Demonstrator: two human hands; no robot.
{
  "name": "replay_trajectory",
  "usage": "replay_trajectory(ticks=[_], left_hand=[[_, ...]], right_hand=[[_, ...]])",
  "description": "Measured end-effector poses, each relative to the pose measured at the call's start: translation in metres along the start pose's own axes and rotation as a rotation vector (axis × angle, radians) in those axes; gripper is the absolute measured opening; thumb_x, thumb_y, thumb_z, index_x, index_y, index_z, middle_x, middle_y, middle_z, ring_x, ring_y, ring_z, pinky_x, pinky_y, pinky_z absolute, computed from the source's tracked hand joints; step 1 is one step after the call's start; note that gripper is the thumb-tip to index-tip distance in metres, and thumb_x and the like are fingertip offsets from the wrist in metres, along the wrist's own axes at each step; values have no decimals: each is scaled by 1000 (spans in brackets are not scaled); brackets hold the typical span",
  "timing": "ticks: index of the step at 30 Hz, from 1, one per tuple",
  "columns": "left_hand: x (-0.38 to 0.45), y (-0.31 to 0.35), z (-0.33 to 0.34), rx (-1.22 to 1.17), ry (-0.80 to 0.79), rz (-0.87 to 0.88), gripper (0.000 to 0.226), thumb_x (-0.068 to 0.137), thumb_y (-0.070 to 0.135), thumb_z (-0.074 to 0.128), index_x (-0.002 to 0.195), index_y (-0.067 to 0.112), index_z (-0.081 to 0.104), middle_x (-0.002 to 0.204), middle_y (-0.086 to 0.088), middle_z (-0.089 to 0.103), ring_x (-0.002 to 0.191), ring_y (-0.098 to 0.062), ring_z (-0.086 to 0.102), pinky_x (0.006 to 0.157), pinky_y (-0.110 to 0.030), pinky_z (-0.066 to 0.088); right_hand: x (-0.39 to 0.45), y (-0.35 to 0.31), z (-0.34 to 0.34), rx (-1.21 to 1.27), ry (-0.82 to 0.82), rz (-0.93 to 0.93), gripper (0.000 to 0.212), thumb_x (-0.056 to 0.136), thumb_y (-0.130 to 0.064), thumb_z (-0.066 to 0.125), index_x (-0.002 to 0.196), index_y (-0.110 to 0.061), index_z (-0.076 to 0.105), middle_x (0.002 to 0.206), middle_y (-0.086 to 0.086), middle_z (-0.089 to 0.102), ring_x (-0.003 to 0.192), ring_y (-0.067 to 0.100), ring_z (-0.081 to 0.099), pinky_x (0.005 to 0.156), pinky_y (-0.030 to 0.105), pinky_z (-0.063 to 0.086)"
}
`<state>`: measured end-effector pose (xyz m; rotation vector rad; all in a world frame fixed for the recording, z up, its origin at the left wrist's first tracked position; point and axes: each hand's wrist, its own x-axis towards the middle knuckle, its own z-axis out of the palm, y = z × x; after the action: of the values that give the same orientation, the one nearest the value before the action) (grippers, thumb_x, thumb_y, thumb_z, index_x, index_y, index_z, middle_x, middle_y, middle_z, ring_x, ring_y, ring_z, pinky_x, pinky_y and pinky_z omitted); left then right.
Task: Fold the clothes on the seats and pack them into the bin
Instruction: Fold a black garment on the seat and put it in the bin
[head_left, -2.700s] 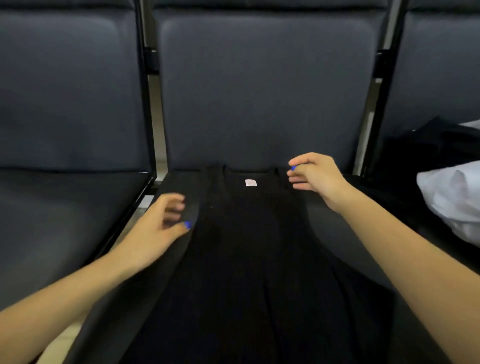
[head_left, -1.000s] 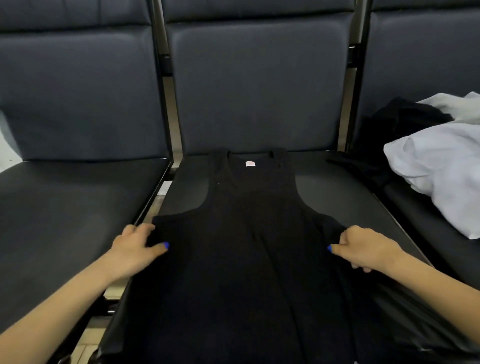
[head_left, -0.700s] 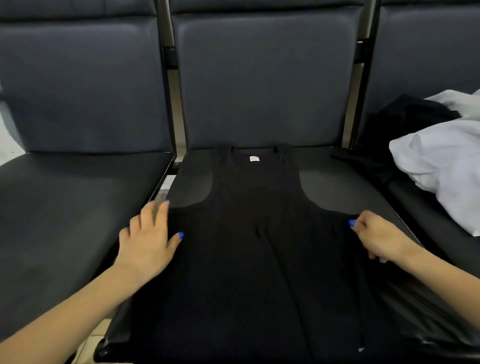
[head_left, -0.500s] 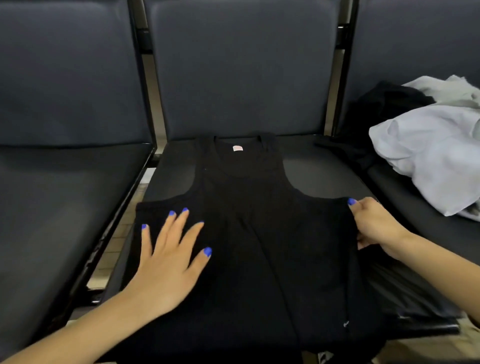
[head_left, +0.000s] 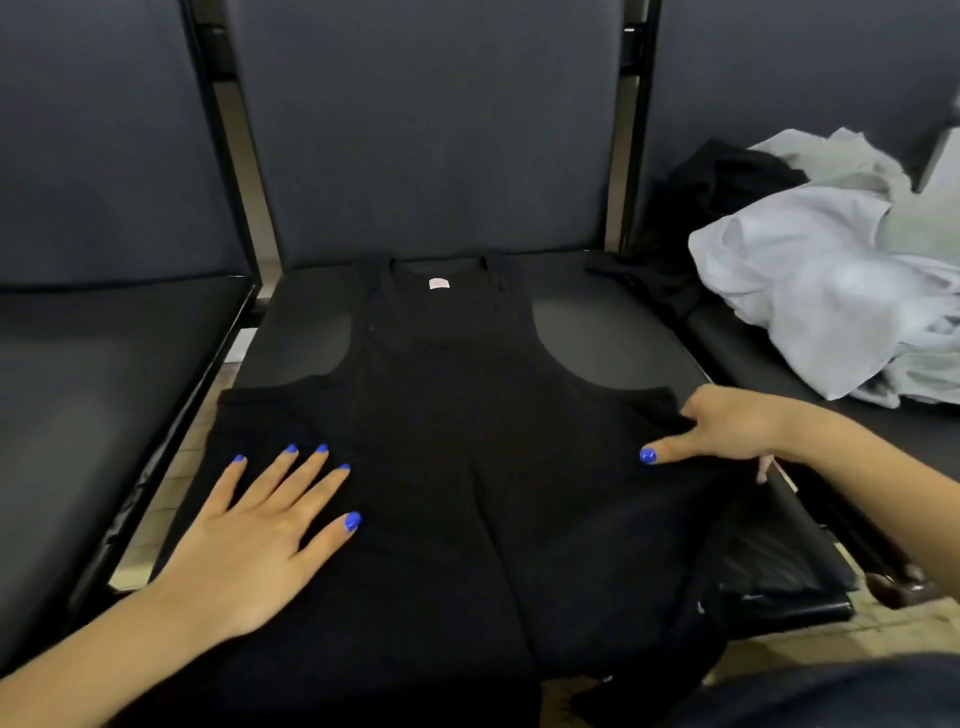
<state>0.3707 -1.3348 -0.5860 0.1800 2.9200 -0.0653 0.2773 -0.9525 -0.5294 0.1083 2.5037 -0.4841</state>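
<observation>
A black tank top (head_left: 467, 467) lies spread flat on the middle seat (head_left: 587, 332), neck with a small pink label toward the backrest, hem hanging over the front edge. My left hand (head_left: 260, 535) rests flat on its left side with fingers spread and straight. My right hand (head_left: 727, 431) grips the top's right edge just below the armhole, thumb on top of the cloth and fingers curled under it. No bin shows in this view.
A heap of pale grey and white clothes (head_left: 841, 291) with a black garment (head_left: 722, 182) behind it fills the right seat. The left seat (head_left: 104, 374) holds nothing. Metal frame gaps separate the seats. Tiled floor shows below.
My hands moved from the shoulder straps down to the body of the top. The left hand went from pinching the left edge to lying flat; the right keeps gripping the right edge.
</observation>
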Motion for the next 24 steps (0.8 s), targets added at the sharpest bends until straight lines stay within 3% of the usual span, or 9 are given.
replay_trajectory(ticks=[2,5,8,13,15,17,20,24], left_hand=[[0,-2,-1,28,-19,5,113,33,77,-48,136,38,-21,144,20,-25,133,-1,-28,113,-35,-18],[0,-3,-2,49,-53,17,113,32,77,-48,135,38,-23,144,19,-27,133,-2,-30,113,-37,-19],[-1,-3,-5,52,-98,43,113,31,78,-47,135,40,-24,143,20,-29,133,-3,-31,113,-38,-20],[-4,-2,-12,55,-125,49,115,29,79,-47,135,40,-26,143,20,-30,134,-4,-31,114,-39,-19],[-5,3,-13,28,-121,35,116,30,83,-43,136,39,-23,144,20,-27,134,-2,-27,116,-38,-15],[-3,10,-16,-29,-91,-4,108,51,89,-25,144,36,-14,151,18,-17,140,-2,-18,118,-35,-5],[5,25,-24,-119,-39,-55,74,88,68,16,152,31,8,160,11,7,146,-7,-2,119,-34,5],[25,42,-18,-113,-75,-13,62,97,57,17,152,32,7,160,9,4,147,-10,-6,118,-42,-7]], right_hand=[[3,4,-4,-126,143,-50,46,80,-49,68,69,-7,54,68,4,52,60,17,54,55,26,49],[3,21,-11,-278,411,-123,44,87,-52,55,76,-10,59,77,12,57,85,33,59,67,32,41],[3,37,-15,-308,656,-178,43,91,-54,42,89,-12,51,79,17,55,90,38,58,67,39,38],[9,46,3,-453,580,-204,39,95,-51,39,107,-14,41,98,17,63,93,38,61,66,37,37],[11,48,5,-397,582,-207,37,96,-47,43,115,-15,38,95,13,63,89,36,62,66,37,39],[11,47,5,-312,586,-209,40,94,-40,49,125,-19,34,87,7,61,83,33,61,66,36,40],[10,39,6,-263,576,-210,51,94,-27,52,138,-25,28,91,3,59,89,32,60,70,36,42],[6,27,14,-448,604,-157,38,96,-22,46,134,-27,44,126,1,52,111,27,55,79,35,44]])
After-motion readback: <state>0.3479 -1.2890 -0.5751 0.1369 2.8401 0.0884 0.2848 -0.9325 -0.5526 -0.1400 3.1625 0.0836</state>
